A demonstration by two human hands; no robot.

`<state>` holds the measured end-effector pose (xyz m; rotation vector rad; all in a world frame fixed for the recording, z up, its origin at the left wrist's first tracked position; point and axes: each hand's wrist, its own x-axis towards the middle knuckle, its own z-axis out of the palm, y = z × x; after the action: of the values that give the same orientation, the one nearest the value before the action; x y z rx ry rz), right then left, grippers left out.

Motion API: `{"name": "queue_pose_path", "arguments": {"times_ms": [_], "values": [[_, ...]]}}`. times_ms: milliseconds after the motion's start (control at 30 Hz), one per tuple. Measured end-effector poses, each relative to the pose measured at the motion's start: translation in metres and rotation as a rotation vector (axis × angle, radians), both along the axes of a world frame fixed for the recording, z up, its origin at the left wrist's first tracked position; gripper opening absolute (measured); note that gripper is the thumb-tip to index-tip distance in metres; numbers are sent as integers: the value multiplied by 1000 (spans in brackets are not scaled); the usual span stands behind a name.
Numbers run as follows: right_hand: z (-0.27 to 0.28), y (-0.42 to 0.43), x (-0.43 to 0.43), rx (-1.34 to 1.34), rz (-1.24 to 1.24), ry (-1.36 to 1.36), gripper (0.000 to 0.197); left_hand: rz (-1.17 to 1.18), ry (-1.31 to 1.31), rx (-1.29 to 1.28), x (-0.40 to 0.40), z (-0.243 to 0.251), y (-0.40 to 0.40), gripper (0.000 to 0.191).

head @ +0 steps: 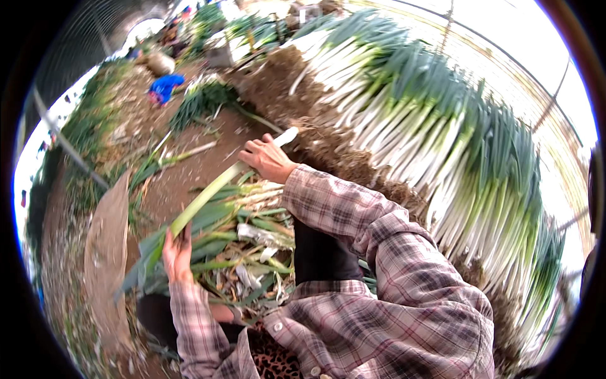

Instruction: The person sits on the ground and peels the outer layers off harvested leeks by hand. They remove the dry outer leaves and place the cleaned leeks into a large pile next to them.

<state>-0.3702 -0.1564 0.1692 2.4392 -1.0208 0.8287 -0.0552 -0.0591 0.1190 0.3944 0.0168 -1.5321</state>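
A long leek (208, 193) lies slantwise between my two hands, its white root end up and to the right, its green leaves down and to the left. My right hand (266, 157) is closed around the white shank, just short of the roots. Lower down, my left hand (178, 256) holds the stalk where the leaves begin, fingers pointing up along it. Below the stalk, cut or stripped leek leaves (213, 227) and pale peelings (248, 277) lie heaped between my legs. My left hand partly hides the leaves of the held leek.
A long stacked row of leeks (407, 128) runs along my right, soil-covered roots (355, 163) facing me. Loose leeks (203, 106) lie on the dirt ahead. A blue item (165, 87) and a pale sack (158, 63) are farther off. A brown sheet (108, 265) stands at left.
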Motion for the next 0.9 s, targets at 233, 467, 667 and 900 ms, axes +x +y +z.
{"name": "queue_pose_path", "arguments": {"times_ms": [233,467,667,900], "values": [[-29,10,-123,-42,-347,-80,11,-79,-165,267,-47,24,-37,29],[-117,-1,-155,311,-460,-801,18,-414,-597,-643,-193,176,-137,31],[-57,-62,-240,604,-614,-1585,21,-591,-825,-632,-246,161,-96,35],[-176,-143,-367,787,-623,-2080,30,-537,-776,116,-107,-17,-53,32]]}}
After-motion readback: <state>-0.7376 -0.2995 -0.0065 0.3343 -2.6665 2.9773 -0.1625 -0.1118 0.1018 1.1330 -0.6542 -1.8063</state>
